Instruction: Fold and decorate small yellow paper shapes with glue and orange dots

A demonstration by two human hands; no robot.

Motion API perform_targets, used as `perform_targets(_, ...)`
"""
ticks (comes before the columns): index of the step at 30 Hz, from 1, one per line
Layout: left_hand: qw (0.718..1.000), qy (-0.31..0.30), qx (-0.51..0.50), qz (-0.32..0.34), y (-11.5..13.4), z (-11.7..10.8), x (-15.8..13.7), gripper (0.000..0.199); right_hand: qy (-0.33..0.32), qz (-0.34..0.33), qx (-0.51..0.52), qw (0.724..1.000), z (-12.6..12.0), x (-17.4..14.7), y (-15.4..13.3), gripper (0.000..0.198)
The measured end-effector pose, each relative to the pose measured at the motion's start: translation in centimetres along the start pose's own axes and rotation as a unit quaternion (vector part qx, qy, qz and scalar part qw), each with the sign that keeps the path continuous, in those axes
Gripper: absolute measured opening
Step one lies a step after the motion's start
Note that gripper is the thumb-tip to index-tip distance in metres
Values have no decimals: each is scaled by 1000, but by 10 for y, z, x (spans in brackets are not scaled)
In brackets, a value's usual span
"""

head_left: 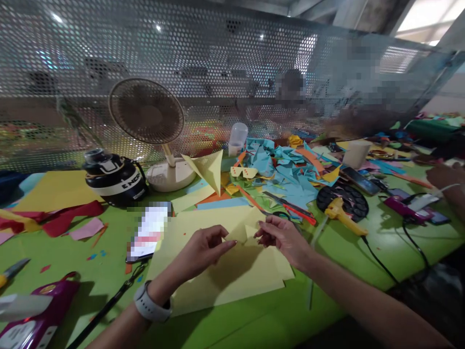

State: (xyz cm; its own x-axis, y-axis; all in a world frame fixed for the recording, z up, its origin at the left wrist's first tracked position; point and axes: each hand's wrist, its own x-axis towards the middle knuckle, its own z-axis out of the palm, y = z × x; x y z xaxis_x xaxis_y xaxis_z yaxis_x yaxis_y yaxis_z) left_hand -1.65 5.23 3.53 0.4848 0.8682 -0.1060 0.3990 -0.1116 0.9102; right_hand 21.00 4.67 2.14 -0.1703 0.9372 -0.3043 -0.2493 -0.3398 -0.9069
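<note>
folded piece [239, 233]: matt paper | panel [218, 53]: perforated metal | glue gun [341, 215]: plastic

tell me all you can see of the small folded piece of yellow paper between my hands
The small folded piece is pale yellow and looks like paper. It shows angled faces, one lighter and pointed, another in shade. The left hand pinches its left end between thumb and fingers; the right hand is at its right side, exact grip unclear. A larger yellow sheet lies beneath; whether they touch cannot be told.
</note>
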Motion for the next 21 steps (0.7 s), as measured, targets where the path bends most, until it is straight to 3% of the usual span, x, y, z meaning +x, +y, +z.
perform_targets(4,993,-46,-112,-8,-2,-1,3,32,2,-21,-142,990,-35,-11,-21,35)
perform_targets(6,990,-56,-132,-16,-5,-2,3,32,88,-96,-306,943,-69,-19,-37,37)
perform_targets(8,986,-71,-147,-27,-9,-2,4,32,232,-146,-493,825,-107,-27,-51,38)
perform_targets(10,981,-86,-169,-37,-12,-1,5,34,302,-100,-674,667,-138,-34,-60,46)
perform_targets(11,979,-92,-180,-41,-14,-1,6,36,295,-44,-733,611,-149,-36,-63,48)
perform_targets(13,976,-99,-189,-49,-17,0,8,37,278,34,-790,546,-162,-39,-64,42)
perform_targets(17,978,-95,-177,-53,-23,-1,11,34,281,68,-822,490,-169,-36,-63,35)
perform_targets(21,981,-90,-166,-49,-25,-2,11,32,279,97,-824,484,-174,-29,-64,37)
